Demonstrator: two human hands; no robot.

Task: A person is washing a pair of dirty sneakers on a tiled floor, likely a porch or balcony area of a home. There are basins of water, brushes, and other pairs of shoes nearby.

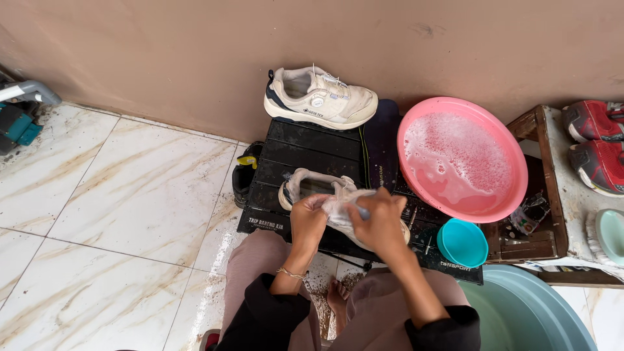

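Note:
A beige sneaker (312, 185) lies on a low black table (305, 146) in front of me. My left hand (308, 218) grips its side near the tongue. My right hand (380, 224) presses over the front part and holds a small bluish tool, probably a brush, whose tip (361, 210) shows between the fingers. A second beige sneaker (320, 97) stands upright at the table's far edge against the wall. A dark insole (382, 146) lies flat on the table beside it.
A pink basin (461, 159) of soapy water sits at the right. A small teal bowl (462, 242) and a large grey-green tub (520, 312) are nearer me. Red shoes (595, 146) rest on a wooden stand. A black shoe (244, 172) lies left of the table.

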